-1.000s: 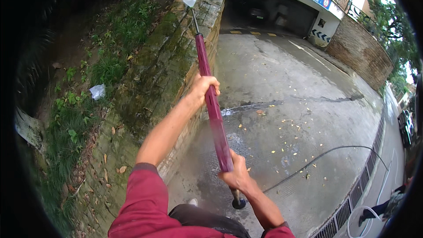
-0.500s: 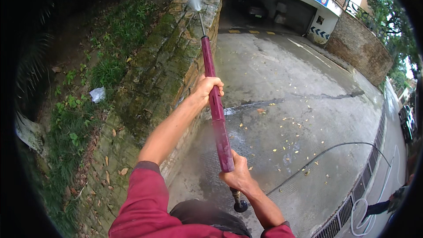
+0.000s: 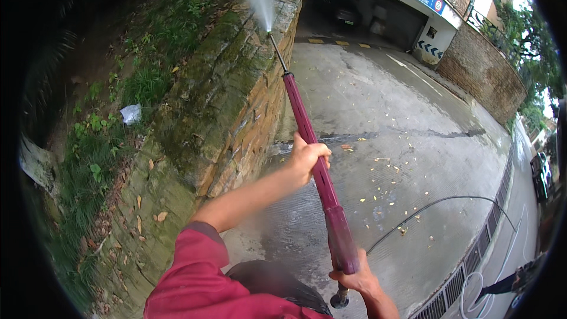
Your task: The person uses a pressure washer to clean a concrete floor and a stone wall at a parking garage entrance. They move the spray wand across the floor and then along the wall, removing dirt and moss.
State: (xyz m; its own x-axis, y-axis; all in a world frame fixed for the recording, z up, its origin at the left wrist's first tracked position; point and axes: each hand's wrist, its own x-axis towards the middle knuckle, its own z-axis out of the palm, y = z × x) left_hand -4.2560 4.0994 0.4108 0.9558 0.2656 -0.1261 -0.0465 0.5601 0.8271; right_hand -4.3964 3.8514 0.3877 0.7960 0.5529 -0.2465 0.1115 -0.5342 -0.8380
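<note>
A long maroon pressure washer gun (image 3: 313,147) runs slantwise across the middle, its thin metal nozzle tube pointing away and a bit left. My left hand (image 3: 307,158) is wrapped round its barrel about halfway along. Lower down, my right hand (image 3: 358,276) grips the rear end, partly hidden by the gun body. From the tip a white water spray (image 3: 260,0) fans out over the top of the stone wall (image 3: 236,136). Moss covers much of that wall's top. A dark round fitting (image 3: 339,300) hangs below the gun's rear.
A black hose (image 3: 437,201) arcs over the wet concrete ramp (image 3: 378,106), which carries scattered yellow leaves. A drain grate (image 3: 472,260) borders it, with a pale coiled hose (image 3: 472,289) beyond. Left lie grass (image 3: 147,85) and a white scrap (image 3: 131,114). A parked car (image 3: 345,12) stands in the garage.
Both hands and the gun have shifted right and nearer to me. The gun now slants more to the left at its tip, and the spray leans further left.
</note>
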